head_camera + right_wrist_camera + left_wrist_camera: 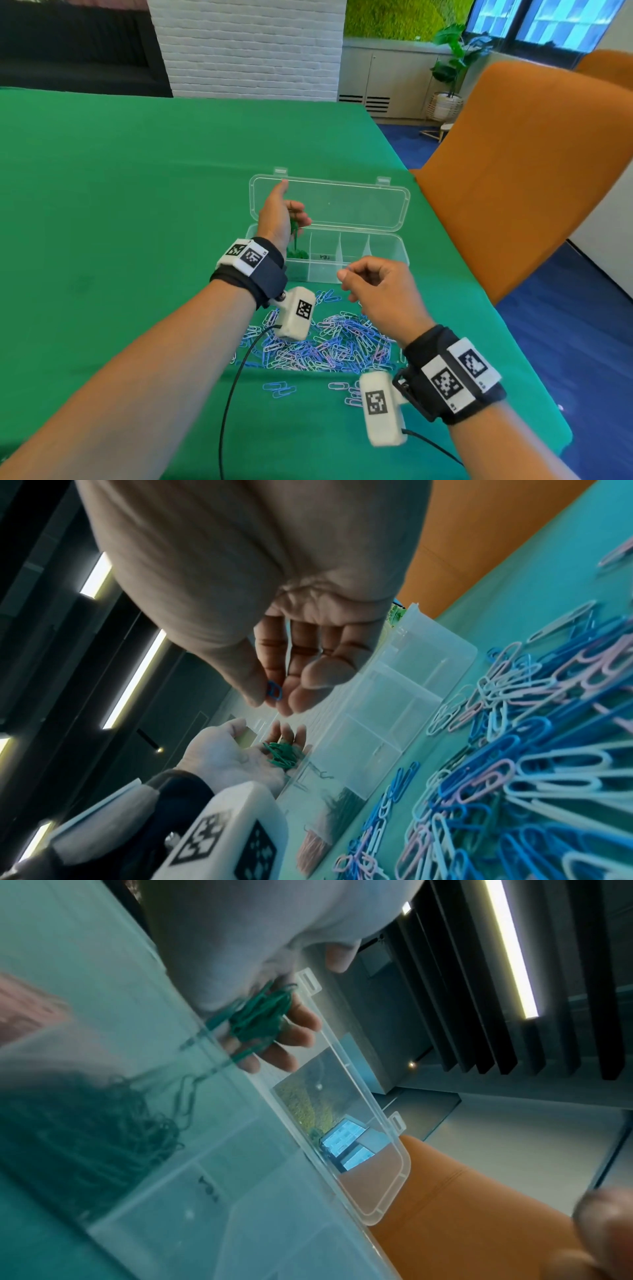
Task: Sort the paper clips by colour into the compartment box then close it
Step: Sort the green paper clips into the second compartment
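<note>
Both forearms reach out from the near edge over the table (120, 178) with its green cloth. On it, beyond the hands, stands the compartment box (356, 255), clear thin plastic, its lid (342, 205) swung back and upright. It looks light and a little springy; I'd judge it wants steadying at the front wall when closing, with pressure at the two latch tabs.

Nearer lies the heap of paper clips (329, 342), blue, pink and white, tangled and overlapping. They are light, stiff wire with a smooth coat, apt to hook together and slide, so pinching single ends or scooping a small bunch suits best.

His left hand (279, 219) hovers over the leftmost compartment, its grip loosely cupped around a bunch of green clips (260, 1015) that dangle toward the green pile (297, 254) already inside.

Smallest, the right hand (380, 291) pinches one blue clip (274, 690) between thumb and fingertips, above the box's front.
</note>
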`<state>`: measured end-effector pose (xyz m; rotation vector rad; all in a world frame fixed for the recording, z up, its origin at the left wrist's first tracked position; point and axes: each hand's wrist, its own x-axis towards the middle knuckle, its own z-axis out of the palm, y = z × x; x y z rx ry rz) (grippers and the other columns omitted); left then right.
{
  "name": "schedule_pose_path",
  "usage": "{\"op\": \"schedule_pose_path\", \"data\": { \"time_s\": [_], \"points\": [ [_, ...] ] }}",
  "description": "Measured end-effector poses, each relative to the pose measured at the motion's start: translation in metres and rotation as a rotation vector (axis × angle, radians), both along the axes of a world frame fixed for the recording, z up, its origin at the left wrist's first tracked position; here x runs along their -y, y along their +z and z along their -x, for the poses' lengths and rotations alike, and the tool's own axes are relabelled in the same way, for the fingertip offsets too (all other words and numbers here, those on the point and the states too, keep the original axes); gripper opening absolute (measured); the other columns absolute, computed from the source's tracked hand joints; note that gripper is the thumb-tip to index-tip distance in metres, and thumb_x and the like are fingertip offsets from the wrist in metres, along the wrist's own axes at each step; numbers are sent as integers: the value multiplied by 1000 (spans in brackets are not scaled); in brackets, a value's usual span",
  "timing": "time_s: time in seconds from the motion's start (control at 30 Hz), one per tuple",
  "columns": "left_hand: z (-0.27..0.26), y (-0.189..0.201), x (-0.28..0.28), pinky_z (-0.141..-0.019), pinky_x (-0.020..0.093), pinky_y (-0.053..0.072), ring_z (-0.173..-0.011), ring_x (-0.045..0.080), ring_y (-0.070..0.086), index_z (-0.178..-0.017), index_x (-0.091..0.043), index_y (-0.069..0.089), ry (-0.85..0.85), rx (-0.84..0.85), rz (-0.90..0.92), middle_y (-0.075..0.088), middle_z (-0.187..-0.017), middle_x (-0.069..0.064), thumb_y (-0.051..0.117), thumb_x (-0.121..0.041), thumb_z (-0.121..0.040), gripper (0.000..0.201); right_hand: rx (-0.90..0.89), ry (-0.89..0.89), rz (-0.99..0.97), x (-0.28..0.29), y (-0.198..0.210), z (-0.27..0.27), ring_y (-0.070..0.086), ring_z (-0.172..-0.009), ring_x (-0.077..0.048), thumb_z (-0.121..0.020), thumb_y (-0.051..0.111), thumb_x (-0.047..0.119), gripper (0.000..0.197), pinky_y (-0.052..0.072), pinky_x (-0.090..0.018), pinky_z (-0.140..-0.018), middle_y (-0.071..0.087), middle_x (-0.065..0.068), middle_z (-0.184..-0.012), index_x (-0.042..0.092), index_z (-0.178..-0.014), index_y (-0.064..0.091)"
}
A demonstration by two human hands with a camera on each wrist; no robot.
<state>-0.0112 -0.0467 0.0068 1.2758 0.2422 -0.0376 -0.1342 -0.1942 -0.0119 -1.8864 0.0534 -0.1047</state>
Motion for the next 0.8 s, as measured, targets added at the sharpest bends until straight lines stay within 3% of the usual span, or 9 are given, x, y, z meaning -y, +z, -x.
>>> {"op": "schedule_pose_path", "data": {
  "time_s": [0.13,0.3,0.37,0.43,0.5,0.6,0.7,0.8],
  "points": [
    [3,-6,2,-65,27,41,-58,13,59,-71,-8,60,-8,77,-8,63,-72,10,36,-53,-101,59,-5,-3,3,2,1,0,55,-60,-10,-91,69,19,16,46,-16,-49,67,-9,-72,13,-76,69],
    [5,-9,-1,-59,16,46,-82,19,65,-85,-7,63,-22,93,21,65,-102,21,31,-57,-101,61,-7,0,18,2,2,2,56,-59,-7,-91,69,20,15,47,-14,-51,70,-14,-77,11,-79,71],
    [5,-8,-4,-69,19,47,-84,20,65,-87,-8,63,-26,90,47,65,-106,21,31,-58,-100,61,-15,-1,18,3,2,1,55,-58,-5,-91,69,20,16,46,-13,-50,68,-9,-73,13,-78,71],
    [7,-6,-9,-89,31,43,-87,19,66,-87,-11,64,-24,77,58,69,-100,15,30,-60,-99,61,-29,-1,27,5,0,0,55,-57,-4,-92,68,21,18,44,-12,-50,67,-2,-70,15,-76,71],
    [9,-3,-15,-96,37,40,-90,20,66,-87,-14,64,2,76,79,70,-92,9,32,-60,-99,57,-43,-3,61,7,-2,-1,56,-58,-4,-93,67,23,18,45,-12,-51,68,-1,-71,16,-76,71],
    [17,3,-32,-81,35,48,-80,18,64,-88,-16,61,64,82,49,67,-82,2,40,-46,-102,39,-63,5,94,10,-6,-2,57,-58,-5,-91,69,17,11,47,-12,-53,70,-7,-75,15,-81,70],
    [32,4,-55,-63,27,49,-65,12,59,-91,-15,60,108,101,-121,62,-79,-1,51,-25,-100,16,-94,26,176,14,-14,-5,56,-60,-11,-87,73,17,7,54,-24,-63,65,-8,-73,18,-83,68],
    [54,-6,-79,-58,23,44,-63,12,56,-86,-13,64,17,126,-506,64,-79,1,57,-15,-96,12,-161,23,591,21,-25,-8,59,-69,-10,-87,73,33,16,52,-28,-70,65,8,-75,24,-76,65]
  ]
}}
